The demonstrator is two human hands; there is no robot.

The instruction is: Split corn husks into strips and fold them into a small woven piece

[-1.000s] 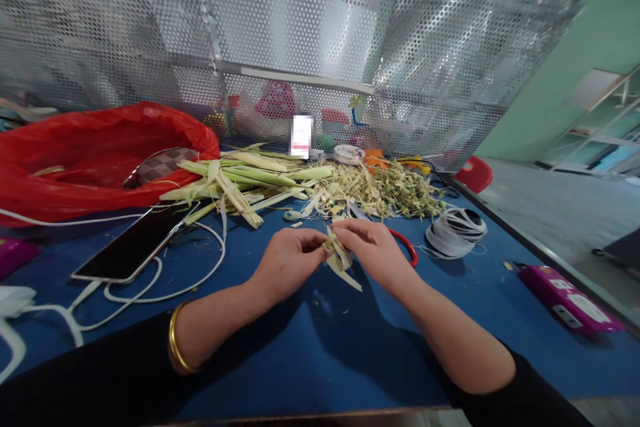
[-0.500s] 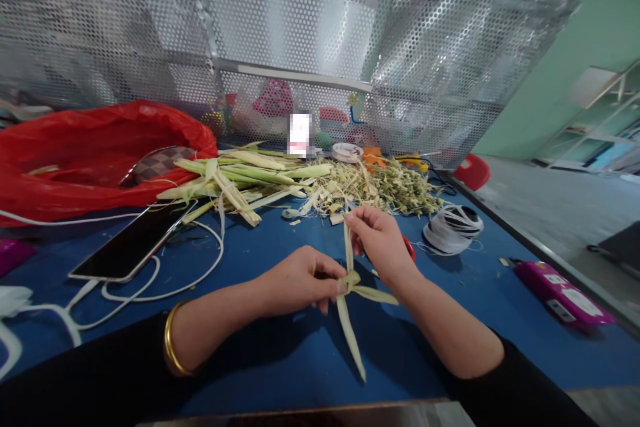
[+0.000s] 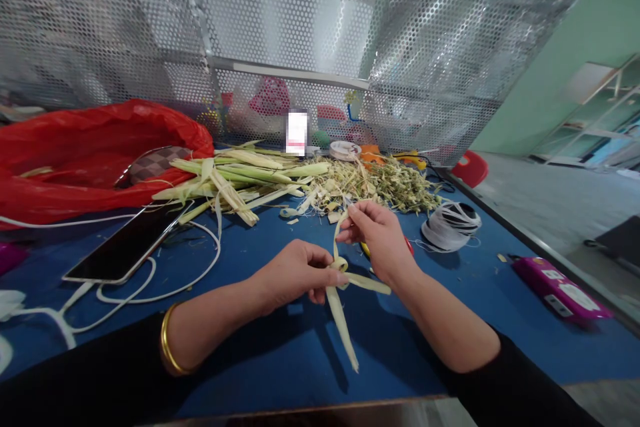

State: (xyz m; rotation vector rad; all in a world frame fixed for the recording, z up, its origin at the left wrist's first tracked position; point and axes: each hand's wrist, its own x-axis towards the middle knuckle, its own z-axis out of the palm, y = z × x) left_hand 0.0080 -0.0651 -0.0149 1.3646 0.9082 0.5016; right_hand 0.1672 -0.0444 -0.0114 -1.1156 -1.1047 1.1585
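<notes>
Pinching the knotted husk (image 3: 340, 265) above the blue table (image 3: 295, 367), the left hand (image 3: 299, 270) sits nearer its centre; the long axis runs near to far, its far strip gripped by the right hand (image 3: 376, 233), beyond that centre

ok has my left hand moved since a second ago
Yes: your left hand has shifted a little rightward and toward your body, judged against the spool of white twine.

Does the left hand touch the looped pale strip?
Touching: the head view shows the left hand pinching the looped pale strip between thumb and fingers.
</notes>
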